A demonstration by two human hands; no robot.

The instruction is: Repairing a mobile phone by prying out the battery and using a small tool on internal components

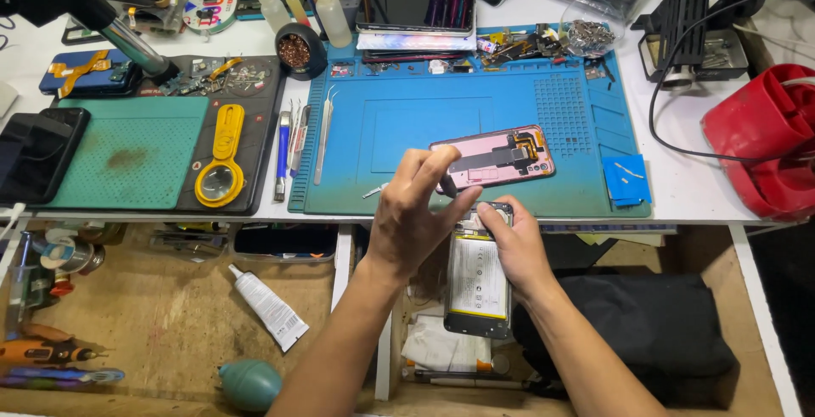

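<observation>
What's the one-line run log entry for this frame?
left hand: grips dark tool, tip at top of opened phone | right hand: holds opened phone | blue mat: pink phone housing

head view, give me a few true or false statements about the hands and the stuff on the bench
1. The right hand holds an opened phone with its battery showing. True.
2. The left hand grips a yellow magnifier. False: the yellow magnifier lies on the dark mat at the left, away from both hands; the left hand holds a small dark tool.
3. A pink phone frame lies on the blue work mat. True.
4. The tweezers lie inside the red container. False: they lie on the blue work mat's left edge; the red container stands far right.
</observation>
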